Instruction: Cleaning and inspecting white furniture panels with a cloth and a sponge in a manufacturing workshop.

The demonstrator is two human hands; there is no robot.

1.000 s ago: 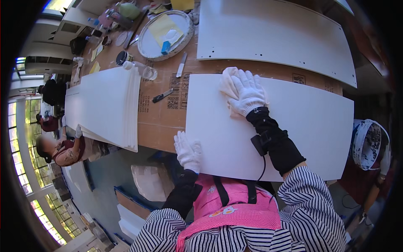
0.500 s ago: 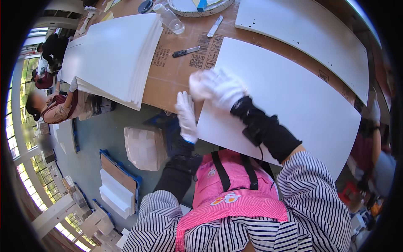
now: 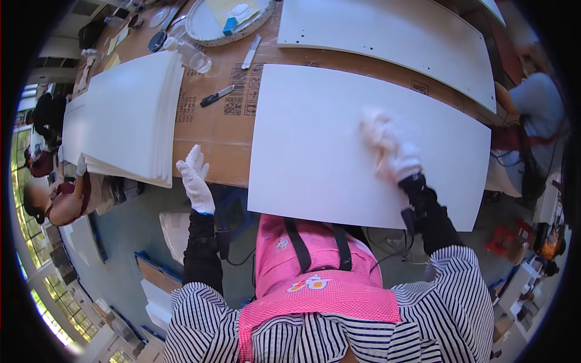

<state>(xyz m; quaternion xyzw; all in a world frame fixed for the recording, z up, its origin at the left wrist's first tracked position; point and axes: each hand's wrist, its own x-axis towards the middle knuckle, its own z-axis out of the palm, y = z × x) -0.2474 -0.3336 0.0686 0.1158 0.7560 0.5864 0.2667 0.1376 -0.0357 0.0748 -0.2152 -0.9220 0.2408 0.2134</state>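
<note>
Since the view tips down over me, the closest stuff is my pink apron (image 3: 327, 305) and striped sleeves (image 3: 203, 323), with black arm covers (image 3: 203, 257) running up to white gloves. Hands are well apart. My left hand (image 3: 196, 181) has nothing in it, fingers stretched out by the table's near edge; can't tell if it's touching the cardboard. My right hand (image 3: 404, 158) is over on the right half of a big plain white panel (image 3: 308, 145) lying flat in front of me, with a bunched pale cloth (image 3: 376, 130) at the fingers. It's all motion blur, so no clue how tight the grip is.

Past that, the brown cardboard (image 3: 209, 142) covers the table, with a dark-handled cutter (image 3: 216, 95) lying left of the panel, and a stack of white panels (image 3: 130, 115) further left. Beyond those: a pale flat tool (image 3: 251, 52), a clear bottle (image 3: 196, 60) on its side, and a round tray (image 3: 201, 36) with a blue block (image 3: 230, 25) on it. Another white panel (image 3: 387, 36), with small holes along its edge, sits across from mine. One co-worker (image 3: 72, 190) is off left by the stack, another (image 3: 538, 109) in light blue off right.
</note>
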